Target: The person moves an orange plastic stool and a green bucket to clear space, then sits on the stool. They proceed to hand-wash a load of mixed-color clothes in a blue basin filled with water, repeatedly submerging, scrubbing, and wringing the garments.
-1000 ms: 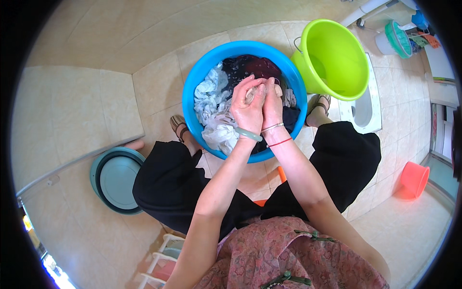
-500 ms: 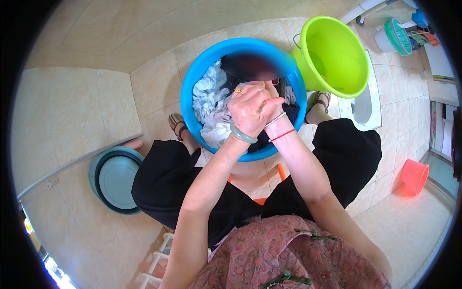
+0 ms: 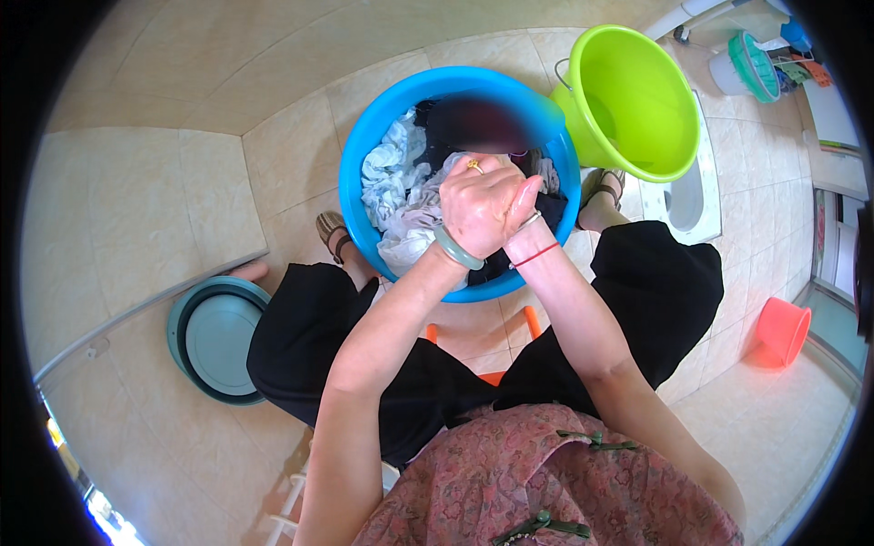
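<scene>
Over a round blue tub, my hands are pressed together. My left hand is closed, knuckles up and wet, with a gold ring and a pale green bangle at the wrist. Beneath it, my right hand is mostly covered, its fingers hidden; a white bracelet and red cord circle that wrist. What lies between the hands cannot be made out. Crumpled white cloth fills the tub's left side. Dark cloth lies at the right. A dark blur covers part of the far side.
A lime-green bucket stands tilted at the tub's far right, beside a white floor basin. Left of my knee is a grey-green basin. A coral pail is at the right. Orange stool legs show between my knees.
My joined hands have shifted slightly right, and my left hand has turned a little over the right. My left elbow has moved outward. The tub and cloth look much the same.
</scene>
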The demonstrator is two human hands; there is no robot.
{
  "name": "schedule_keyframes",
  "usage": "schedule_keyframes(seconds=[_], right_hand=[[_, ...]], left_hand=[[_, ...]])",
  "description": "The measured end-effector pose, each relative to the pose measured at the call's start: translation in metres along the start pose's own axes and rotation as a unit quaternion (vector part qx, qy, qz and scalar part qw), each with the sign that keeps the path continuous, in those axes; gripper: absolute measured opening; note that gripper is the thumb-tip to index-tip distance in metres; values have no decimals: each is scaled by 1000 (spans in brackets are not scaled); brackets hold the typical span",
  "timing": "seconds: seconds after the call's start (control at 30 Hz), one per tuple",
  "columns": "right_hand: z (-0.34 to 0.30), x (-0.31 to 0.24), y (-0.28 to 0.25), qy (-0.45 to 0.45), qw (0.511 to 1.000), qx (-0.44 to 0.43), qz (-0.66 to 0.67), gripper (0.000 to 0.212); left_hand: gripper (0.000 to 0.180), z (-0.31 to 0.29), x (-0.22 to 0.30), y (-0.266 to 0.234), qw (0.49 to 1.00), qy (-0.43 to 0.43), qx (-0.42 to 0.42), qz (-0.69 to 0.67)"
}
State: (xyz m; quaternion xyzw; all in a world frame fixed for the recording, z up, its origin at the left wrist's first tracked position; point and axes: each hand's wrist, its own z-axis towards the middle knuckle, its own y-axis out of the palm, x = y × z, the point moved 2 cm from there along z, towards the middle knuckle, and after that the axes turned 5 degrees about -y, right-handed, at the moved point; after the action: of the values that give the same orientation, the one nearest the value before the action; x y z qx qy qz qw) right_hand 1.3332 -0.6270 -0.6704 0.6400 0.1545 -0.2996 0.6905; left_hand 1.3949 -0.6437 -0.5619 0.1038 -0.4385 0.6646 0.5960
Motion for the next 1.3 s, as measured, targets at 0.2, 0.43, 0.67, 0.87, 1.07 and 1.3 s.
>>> schedule_keyframes(seconds=[0.2,0.43,0.67,0.87,1.07,1.3], right_hand=[[-4,6,-9,5,999,-31,-18,34],[3,11,-6,-7,1000,-11,0,27],[11,-1,2,188,911,308,200,58],[22,-21,-10,117,958,254,67,58],[7,-41,3,218,959,177,-41,36],[14,-59,10,111,960,255,-17,28]], left_hand=[[28,-4,-4,1,1000,-20,-8,-10],[26,-13,-21,6,999,-51,2,2],[55,-29,-78,2,754,-486,89,-433],[53,-41,-79,-3,712,-536,32,-453],[55,-33,-94,-18,674,-548,135,-477],[46,-32,-77,1,510,-538,-3,-671]])
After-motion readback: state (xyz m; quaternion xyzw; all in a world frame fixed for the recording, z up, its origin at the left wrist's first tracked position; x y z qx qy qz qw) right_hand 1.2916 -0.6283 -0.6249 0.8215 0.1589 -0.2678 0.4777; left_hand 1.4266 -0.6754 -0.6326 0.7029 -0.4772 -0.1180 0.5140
